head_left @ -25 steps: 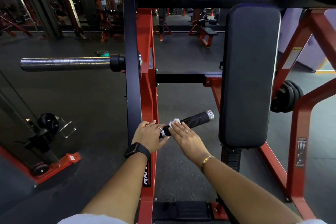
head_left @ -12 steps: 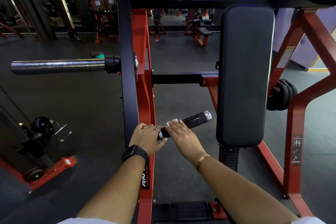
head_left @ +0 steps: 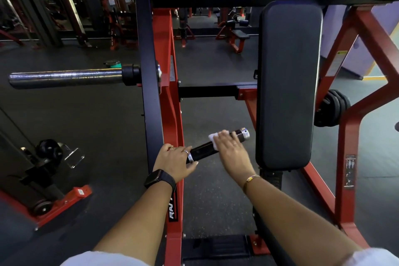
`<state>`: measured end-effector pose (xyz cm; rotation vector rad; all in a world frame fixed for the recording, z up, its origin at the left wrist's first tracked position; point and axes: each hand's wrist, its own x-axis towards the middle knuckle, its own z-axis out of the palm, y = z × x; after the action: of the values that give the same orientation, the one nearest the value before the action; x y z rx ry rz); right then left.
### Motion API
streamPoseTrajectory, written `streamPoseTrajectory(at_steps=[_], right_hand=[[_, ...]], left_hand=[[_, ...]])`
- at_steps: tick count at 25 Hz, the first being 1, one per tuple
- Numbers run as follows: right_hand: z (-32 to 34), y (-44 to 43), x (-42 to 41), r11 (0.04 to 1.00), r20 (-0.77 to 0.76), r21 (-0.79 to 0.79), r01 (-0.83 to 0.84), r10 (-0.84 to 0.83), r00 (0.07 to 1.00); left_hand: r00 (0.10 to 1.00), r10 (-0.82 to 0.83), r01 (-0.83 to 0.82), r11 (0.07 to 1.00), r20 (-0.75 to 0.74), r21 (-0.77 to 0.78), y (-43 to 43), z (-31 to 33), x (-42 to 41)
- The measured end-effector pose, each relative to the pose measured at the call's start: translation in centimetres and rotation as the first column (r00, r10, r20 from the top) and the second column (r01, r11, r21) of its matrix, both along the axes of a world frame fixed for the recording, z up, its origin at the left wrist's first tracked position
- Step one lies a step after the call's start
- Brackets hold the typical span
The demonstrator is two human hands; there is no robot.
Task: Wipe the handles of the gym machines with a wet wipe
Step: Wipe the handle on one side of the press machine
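Observation:
A black handle (head_left: 203, 150) with chrome end caps sticks out to the right from the red machine frame (head_left: 170, 114). My right hand (head_left: 230, 150) lies over the handle's outer half and presses a white wet wipe (head_left: 213, 138) onto it, fingers curled over the grip. My left hand (head_left: 176, 163), with rings and a black watch on its wrist, grips the handle's inner end by the chrome collar, next to the frame.
A black back pad (head_left: 287, 84) stands upright just right of the handle. A chrome weight peg (head_left: 64, 77) juts left from the black upright. Black weight plates (head_left: 332, 108) hang on the right. Another machine base (head_left: 54, 201) sits lower left. More gym equipment stands farther back.
My right hand has slid the wipe outward along the handle, from near the inner collar toward the chrome end cap. My left hand has stayed at the inner end.

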<state>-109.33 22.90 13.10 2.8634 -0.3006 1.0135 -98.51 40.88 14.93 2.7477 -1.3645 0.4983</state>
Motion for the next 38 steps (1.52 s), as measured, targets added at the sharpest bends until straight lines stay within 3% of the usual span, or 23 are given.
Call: streamPoseTrajectory(at_steps=[4,6,10,12,14,16,20,25,27,31,34,36,38], right_hand=[[-2.9,2.9,-1.7,0.952,-0.129,-0.122,-0.281,0.266,0.955],[-3.0,1.3,-3.0,0.953,-0.120,-0.137,-0.269,0.253,0.960],[-1.5,0.7,-2.2,0.991,0.003,-0.014,-0.130,0.130,0.991],[-2.0,2.9,-0.8,0.970,-0.011,-0.078,-0.230,0.230,0.973],[-3.3,4.2,-0.5,0.917,-0.123,-0.173,-0.359,0.342,0.932],[-3.8,2.8,-1.3,0.902,-0.184,-0.202,-0.382,0.348,0.919],[-2.4,-2.3,-3.8,0.966,-0.072,-0.170,-0.195,0.186,0.980],[-1.0,-2.7,-3.2,0.986,0.076,0.144,0.082,-0.093,0.993],[-1.2,-0.4,-1.8,0.986,0.076,0.159,0.047,-0.060,0.995],[-2.0,3.2,0.2,0.977,-0.065,-0.053,-0.205,0.201,0.977],[-1.0,0.5,-0.8,0.980,-0.076,-0.105,-0.172,0.164,0.984],[-0.2,-2.4,-1.8,0.997,-0.017,0.077,-0.014,0.015,1.000],[0.4,-4.7,-2.6,0.936,0.037,0.323,0.140,-0.160,0.986]], left_hand=[[0.999,-0.026,0.022,0.992,0.030,0.125,0.0,0.1,0.2],[0.999,-0.020,0.015,0.990,0.040,0.140,0.0,-0.1,0.2],[0.999,-0.011,0.006,0.992,0.036,0.129,-0.2,-0.2,0.3],[1.000,-0.013,0.011,0.994,0.025,0.108,-0.1,-0.1,0.2],[1.000,-0.021,0.020,0.995,0.012,0.094,-0.1,-0.1,0.2],[1.000,-0.025,0.024,0.997,0.019,0.075,-0.1,-0.2,0.2],[0.999,-0.026,0.024,0.999,0.046,0.049,-0.1,-0.4,0.3],[0.993,-0.105,0.101,0.992,0.052,0.074,-0.4,-1.0,0.3],[0.989,-0.136,0.130,0.987,0.057,0.097,-0.5,-1.2,0.3],[0.977,-0.201,0.199,0.979,0.069,0.045,-0.4,-1.6,0.7],[0.974,-0.216,0.214,0.976,0.074,0.041,-0.3,-1.6,0.6],[0.978,-0.193,0.189,0.981,0.075,0.051,-0.3,-1.5,0.5],[0.986,-0.159,0.156,0.986,0.055,0.054,-0.4,-1.5,0.4]])
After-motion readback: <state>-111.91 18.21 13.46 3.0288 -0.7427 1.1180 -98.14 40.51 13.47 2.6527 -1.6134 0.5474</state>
